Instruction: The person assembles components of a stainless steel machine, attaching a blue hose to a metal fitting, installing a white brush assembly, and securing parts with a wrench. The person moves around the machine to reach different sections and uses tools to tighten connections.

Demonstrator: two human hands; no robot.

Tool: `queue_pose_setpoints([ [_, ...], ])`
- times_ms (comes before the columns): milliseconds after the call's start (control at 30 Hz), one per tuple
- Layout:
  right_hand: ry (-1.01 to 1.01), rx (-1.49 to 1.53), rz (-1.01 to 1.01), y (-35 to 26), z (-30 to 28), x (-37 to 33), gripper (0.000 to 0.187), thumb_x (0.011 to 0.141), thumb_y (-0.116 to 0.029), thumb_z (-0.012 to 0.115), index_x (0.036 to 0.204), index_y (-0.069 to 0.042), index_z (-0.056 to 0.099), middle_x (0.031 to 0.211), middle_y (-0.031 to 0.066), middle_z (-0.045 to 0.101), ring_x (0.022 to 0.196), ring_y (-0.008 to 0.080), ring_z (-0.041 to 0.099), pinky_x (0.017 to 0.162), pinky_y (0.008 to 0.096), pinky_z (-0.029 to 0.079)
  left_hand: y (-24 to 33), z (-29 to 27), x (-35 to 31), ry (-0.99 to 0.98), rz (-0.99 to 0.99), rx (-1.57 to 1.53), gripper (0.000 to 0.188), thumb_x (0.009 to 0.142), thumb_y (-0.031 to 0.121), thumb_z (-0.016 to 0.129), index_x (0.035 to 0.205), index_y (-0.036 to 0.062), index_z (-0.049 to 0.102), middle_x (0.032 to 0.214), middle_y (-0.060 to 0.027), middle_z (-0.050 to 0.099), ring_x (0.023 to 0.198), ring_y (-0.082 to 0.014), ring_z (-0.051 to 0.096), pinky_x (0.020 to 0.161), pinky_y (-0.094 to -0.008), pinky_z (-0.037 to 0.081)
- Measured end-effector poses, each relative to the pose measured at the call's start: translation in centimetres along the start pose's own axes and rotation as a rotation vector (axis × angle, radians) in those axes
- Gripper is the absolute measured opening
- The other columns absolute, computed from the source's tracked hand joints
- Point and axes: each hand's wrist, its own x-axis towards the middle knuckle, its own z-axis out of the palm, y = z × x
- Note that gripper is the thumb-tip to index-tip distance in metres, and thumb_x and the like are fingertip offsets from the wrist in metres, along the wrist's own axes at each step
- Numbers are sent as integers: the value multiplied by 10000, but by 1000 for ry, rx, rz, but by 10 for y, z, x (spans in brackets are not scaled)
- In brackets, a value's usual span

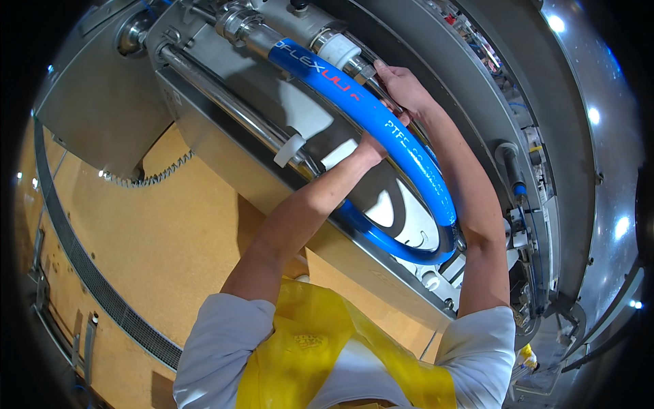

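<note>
A thick blue hose (371,123) with a metal end fitting (259,39) curves in a loop across the machine in front of me. My right hand (403,88) is beyond the hose, its fingers closed round a thin metal rod (375,83). Just up along that rod are a metal hex fitting (359,69) and a white plastic collar (338,50). My left hand (372,148) reaches under the hose toward the same rod. Its wrist shows, but the hose covers most of its fingers, so their grip is hidden.
A second polished rod (225,99) with a white collar (290,150) runs along the machine's near side. The steel machine edge (272,204) lies below my left forearm. A coiled cable (150,181) hangs at left, above a tan floor (184,252) with a drain grate (95,279).
</note>
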Motion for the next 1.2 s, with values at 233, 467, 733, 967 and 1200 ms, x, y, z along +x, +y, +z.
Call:
queue_pose_setpoints([
  [233,264,-347,-274,-15,15,-16,570,921,-512,760,1161,0,690,888,87,696,806,177,659,775,369,547,-10,-7,8,-58,12,-113,358,1057,90,582,1379,110,426,1304,-78,571,1194,-154,606,896,-368,616],
  [467,68,-274,-99,-22,5,-12,554,933,-524,700,1098,4,672,954,212,719,1032,326,706,918,458,528,-6,-1,3,-8,6,-61,386,1047,127,619,1384,118,431,1319,-75,567,1187,-172,614,889,-362,615],
  [733,244,-540,-406,-15,13,-22,636,814,-531,735,1065,46,640,996,260,703,1001,393,692,950,490,491,25,21,-11,52,7,-245,210,1037,159,610,1224,109,526,1108,-17,572,995,-103,591,802,-315,547],
  [967,313,-759,-668,-18,10,-28,715,875,-550,679,1230,65,596,1121,257,682,1005,381,694,891,469,532,6,-2,-1,-67,19,-94,339,1073,152,578,1389,106,464,1320,-70,575,1152,-154,628,887,-353,610],
  [1200,-232,13,117,-19,-8,-3,572,858,-513,680,1127,-12,616,985,212,688,906,373,699,824,441,540,11,15,-6,33,72,-30,232,1056,162,596,1269,84,547,1114,-38,600,963,-120,618,783,-324,557],
])
